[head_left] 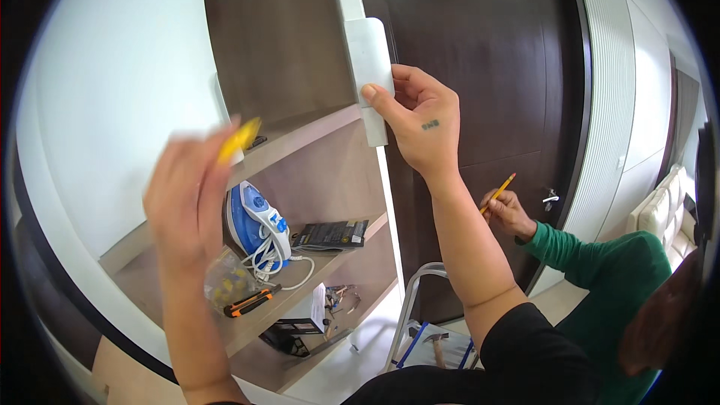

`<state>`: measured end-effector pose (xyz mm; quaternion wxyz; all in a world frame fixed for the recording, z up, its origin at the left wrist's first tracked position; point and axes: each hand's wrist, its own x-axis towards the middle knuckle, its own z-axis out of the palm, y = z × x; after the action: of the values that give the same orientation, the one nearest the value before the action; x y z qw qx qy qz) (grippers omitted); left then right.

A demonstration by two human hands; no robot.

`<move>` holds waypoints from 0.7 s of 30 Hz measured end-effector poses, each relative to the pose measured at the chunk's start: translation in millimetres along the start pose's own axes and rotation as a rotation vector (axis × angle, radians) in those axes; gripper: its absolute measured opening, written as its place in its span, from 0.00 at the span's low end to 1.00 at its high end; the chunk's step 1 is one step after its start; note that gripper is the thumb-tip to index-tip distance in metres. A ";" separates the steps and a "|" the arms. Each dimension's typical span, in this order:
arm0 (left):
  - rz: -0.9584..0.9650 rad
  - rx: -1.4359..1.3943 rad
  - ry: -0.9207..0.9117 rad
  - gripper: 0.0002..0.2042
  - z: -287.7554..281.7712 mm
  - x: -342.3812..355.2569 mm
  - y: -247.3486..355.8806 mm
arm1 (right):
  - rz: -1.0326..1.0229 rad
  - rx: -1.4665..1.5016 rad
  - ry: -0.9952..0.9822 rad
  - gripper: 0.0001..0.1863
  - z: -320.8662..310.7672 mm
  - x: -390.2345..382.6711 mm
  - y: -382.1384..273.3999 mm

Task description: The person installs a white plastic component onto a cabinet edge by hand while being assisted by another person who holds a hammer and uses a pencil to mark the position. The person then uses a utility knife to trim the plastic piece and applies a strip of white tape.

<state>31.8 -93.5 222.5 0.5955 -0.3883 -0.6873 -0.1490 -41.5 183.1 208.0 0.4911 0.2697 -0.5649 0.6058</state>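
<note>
Right hand, the nearer, pinches the nearly upright plate on its left; left hand grips a yellow piece.

Upper bay open left of white plate; iron obstructs below.

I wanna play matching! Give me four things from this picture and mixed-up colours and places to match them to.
Things:
1. Iron
2. Utility knife
3. Hammer
4. White piece

Clues:
A. Lying on the stepladder
B. Orange and black
C. Touched by the person's right hand
D. Blue and white

Right pairs: 1-D, 2-B, 3-A, 4-C
</note>
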 end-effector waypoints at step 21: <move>0.068 -0.016 -0.156 0.13 42.3 124.3 -27.6 | -0.079 0.010 -0.020 0.17 1.2 3.1 1.0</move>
<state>-16.2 -39.0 335.3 0.5418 -0.4263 -0.7169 -0.1035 -43.7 183.0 210.5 0.5078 0.3002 -0.5556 0.5860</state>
